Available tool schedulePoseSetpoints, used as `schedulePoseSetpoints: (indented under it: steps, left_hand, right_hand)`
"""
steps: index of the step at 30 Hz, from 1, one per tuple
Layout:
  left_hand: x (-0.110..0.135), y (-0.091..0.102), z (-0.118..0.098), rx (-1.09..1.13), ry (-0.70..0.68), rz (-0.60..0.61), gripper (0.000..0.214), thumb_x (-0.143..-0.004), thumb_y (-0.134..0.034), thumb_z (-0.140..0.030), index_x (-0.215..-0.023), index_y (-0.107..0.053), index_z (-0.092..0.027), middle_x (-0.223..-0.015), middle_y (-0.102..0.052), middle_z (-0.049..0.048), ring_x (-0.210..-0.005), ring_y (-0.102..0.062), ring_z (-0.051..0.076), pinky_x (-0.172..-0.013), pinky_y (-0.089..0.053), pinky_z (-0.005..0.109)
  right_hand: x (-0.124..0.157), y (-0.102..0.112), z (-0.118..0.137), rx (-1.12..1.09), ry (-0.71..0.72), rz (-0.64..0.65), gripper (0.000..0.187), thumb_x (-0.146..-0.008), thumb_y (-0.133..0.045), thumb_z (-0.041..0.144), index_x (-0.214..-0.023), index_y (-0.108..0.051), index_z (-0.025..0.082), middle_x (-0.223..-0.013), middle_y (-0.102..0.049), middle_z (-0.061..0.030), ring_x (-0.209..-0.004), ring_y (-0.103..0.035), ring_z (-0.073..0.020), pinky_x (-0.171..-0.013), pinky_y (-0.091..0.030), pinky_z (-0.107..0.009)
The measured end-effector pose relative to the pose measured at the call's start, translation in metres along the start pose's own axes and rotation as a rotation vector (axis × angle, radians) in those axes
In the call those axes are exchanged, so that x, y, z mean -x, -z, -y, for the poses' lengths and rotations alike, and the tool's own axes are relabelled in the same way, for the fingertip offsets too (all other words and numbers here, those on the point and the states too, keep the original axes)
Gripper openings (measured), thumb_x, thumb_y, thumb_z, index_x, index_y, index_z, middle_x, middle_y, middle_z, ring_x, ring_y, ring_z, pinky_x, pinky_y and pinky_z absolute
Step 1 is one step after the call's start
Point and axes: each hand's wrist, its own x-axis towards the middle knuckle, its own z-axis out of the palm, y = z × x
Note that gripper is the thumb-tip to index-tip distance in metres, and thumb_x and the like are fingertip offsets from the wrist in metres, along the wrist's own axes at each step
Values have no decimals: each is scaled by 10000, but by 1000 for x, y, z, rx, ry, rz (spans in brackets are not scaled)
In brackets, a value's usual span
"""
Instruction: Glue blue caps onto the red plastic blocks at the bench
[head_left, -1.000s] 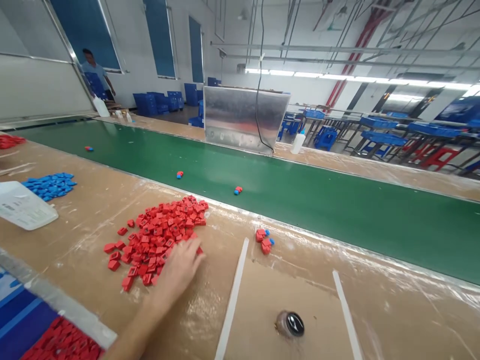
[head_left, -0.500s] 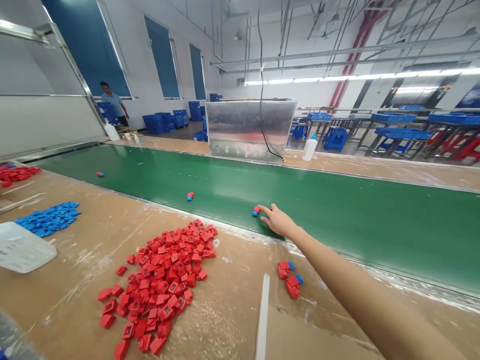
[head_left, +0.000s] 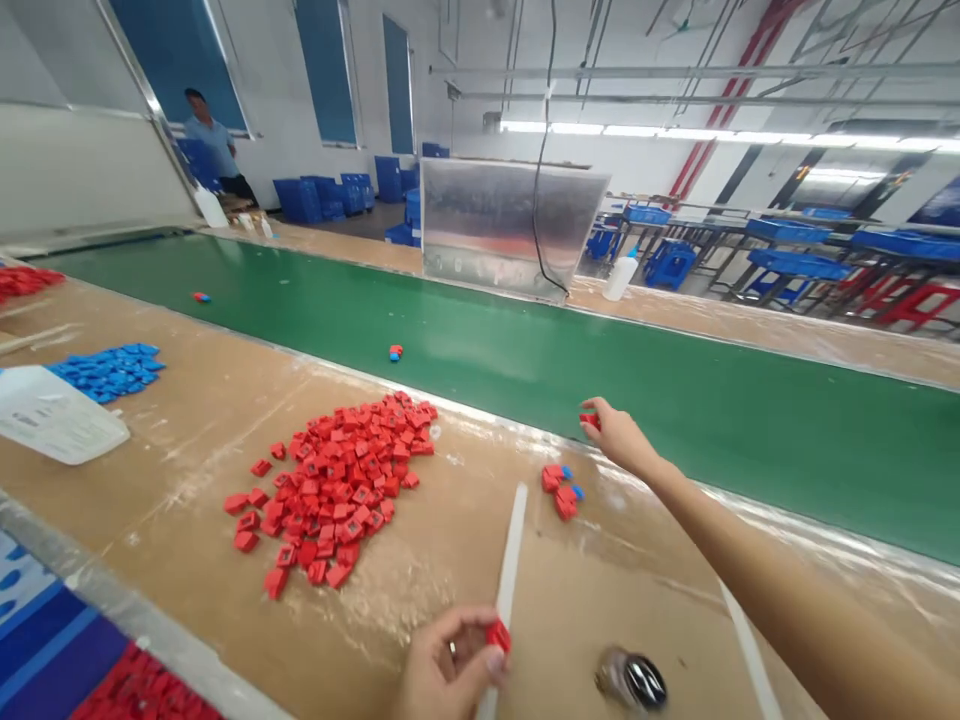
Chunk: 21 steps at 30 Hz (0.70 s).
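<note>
My right hand point(head_left: 621, 438) is over the near side of the green conveyor belt point(head_left: 480, 340), its fingers closed around a small red plastic piece point(head_left: 589, 420). Whether that piece has its blue part is hidden by the fingers. Low in the picture, my left hand point(head_left: 450, 668) pinches a red plastic block point(head_left: 499, 636) between thumb and fingertips. Between the hands, a pair of red-and-blue pieces point(head_left: 564, 500) lies on the brown tabletop. A heap of loose red blocks point(head_left: 337, 485) spreads to the left of them.
Two more red-and-blue pieces, a nearer one point(head_left: 395, 352) and a farther one point(head_left: 201, 297), lie on the belt. Blue parts point(head_left: 112, 372) sit left by a translucent tray point(head_left: 64, 415). A small dark-topped jar point(head_left: 643, 682) stands near my left hand. A person point(head_left: 210, 140) stands far left.
My right hand has closed on the piece at the belt and moved right with it. My left hand has come into view holding a red block. The view has tilted down.
</note>
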Motion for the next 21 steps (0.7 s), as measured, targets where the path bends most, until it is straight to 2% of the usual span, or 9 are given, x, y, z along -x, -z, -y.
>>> schedulePoseSetpoints:
  steps: [3, 5, 8, 11, 15, 18, 21]
  left_hand:
    - [4, -5, -16, -123, -51, 71, 381, -667, -835, -426, -942, -736, -181, -769, -743, 40, -718, -656, 176, -729, -511, 285]
    - [3, -7, -22, -147, -72, 123, 354, -700, -815, -387, -970, -726, -177, -797, -744, 38, -747, -663, 178, -749, -513, 285]
    - [3, -17, -18, -122, -88, 190, 324, -722, -804, -347, -979, -716, -170, -857, -748, 45, -784, -663, 172, -772, -512, 282]
    - [10, -34, -6, -80, -81, 240, 333, -715, -814, -316, -993, -715, -162, -870, -746, 46, -787, -653, 157, -776, -503, 269]
    - [25, -56, 13, -30, -51, 325, 344, -723, -810, -305, -1015, -705, -156, -876, -747, 55, -790, -657, 161, -774, -498, 275]
    - [33, -61, 23, -10, -48, 352, 320, -738, -798, -299, -1002, -689, -156, -862, -734, 48, -792, -652, 159, -770, -498, 274]
    - [37, -57, 26, -4, -45, 373, 305, -752, -789, -287, -1007, -675, -165, -854, -720, 33, -794, -641, 146, -772, -497, 264]
  right_hand:
    - [75, 34, -28, -136, -13, -3, 302, -951, -523, 282, -1184, -593, 103, -1017, -707, -136, -843, -688, -199, -774, -554, -341]
    - [131, 54, -37, -213, 4, 15, 343, -950, -494, 350, -1171, -613, 117, -1021, -717, -132, -835, -700, -202, -742, -575, -334]
    - [208, 74, -36, -336, 34, 40, 425, -928, -521, 452, -1209, -621, 149, -1031, -726, -124, -868, -707, -226, -770, -595, -381]
    - [265, 78, -27, -441, 29, 33, 428, -902, -581, 470, -1213, -632, 180, -1057, -728, -118, -897, -707, -241, -797, -595, -414]
    - [303, 66, -16, -311, 77, -64, 359, -896, -608, 456, -1132, -664, 191, -994, -737, -99, -810, -706, -233, -747, -593, -403]
    - [310, 53, -8, -213, 166, -113, 320, -928, -577, 454, -1084, -662, 188, -991, -727, -103, -791, -700, -226, -730, -582, -380]
    - [310, 43, 1, -104, 267, -152, 291, -974, -524, 421, -1109, -643, 194, -1006, -710, -100, -810, -691, -220, -723, -565, -358]
